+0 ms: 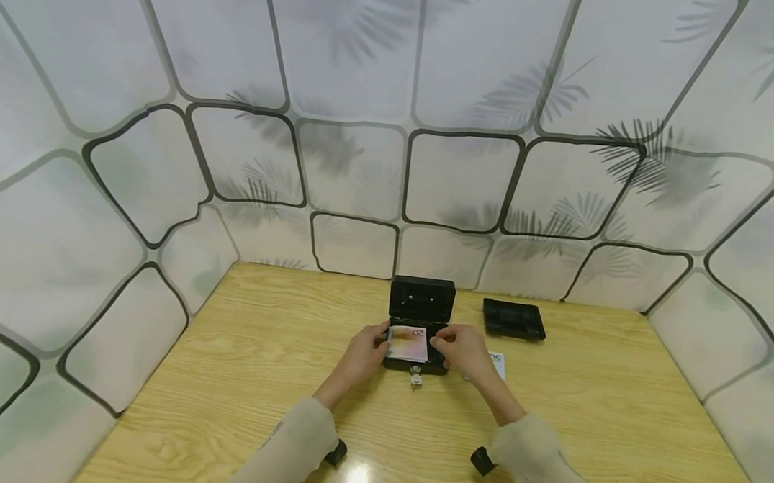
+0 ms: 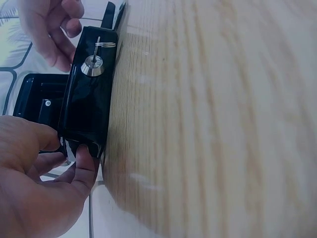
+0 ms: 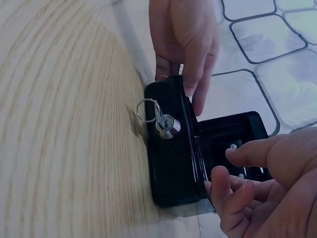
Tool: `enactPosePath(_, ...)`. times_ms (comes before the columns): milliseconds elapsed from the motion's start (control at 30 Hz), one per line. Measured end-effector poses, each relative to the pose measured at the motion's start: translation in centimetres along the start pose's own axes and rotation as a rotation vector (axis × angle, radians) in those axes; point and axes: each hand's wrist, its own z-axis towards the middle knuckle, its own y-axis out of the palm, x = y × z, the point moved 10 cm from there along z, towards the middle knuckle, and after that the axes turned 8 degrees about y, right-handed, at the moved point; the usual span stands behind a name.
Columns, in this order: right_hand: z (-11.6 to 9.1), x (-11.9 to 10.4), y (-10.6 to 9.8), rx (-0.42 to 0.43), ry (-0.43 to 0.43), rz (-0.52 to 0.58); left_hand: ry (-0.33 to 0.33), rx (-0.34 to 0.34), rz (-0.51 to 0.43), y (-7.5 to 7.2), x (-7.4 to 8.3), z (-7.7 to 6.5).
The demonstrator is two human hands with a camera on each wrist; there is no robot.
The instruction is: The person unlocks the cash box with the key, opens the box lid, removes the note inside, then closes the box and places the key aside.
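Black and glossy, a cash box (image 1: 436, 370) stands on the wooden table (image 1: 279, 338) in the head view, its longer side running left to right and its lid (image 1: 422, 298) raised at the back. Inside, a banknote (image 1: 408, 347) marked 20 fills the left part, the left hand (image 1: 359, 352) at its left edge. From the fingertips of the right hand (image 1: 466, 349), that paper lies just to the left; the left hand is nearer. Another banknote (image 1: 498, 362) lies on the table, partly covered by the right hand, with a black tray (image 1: 513, 320) behind it. Bare wood spreads to the left and in front.

From the left wrist, the person's left thumb and fingers curl round the box's left end, gripping it. A key (image 2: 96, 49) stands out from the front wall, beside neither hand's fingers.

From the right wrist, the right thumb and forefinger are bent loosely and apart at the box's right end, with nothing visible between them; the middle of the rim is free.
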Motion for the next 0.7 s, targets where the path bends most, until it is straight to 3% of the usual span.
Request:
enactPosePath(300,0.1,-0.8,1.4,-0.058,0.009,-0.123,0.018,0.003,-0.005,0.0,0.3,0.0)
enactPosePath(700,0.5,-1.2,2.1,-0.076,0.007,-0.189,0.002,0.007,0.000,0.0,-0.1,0.1)
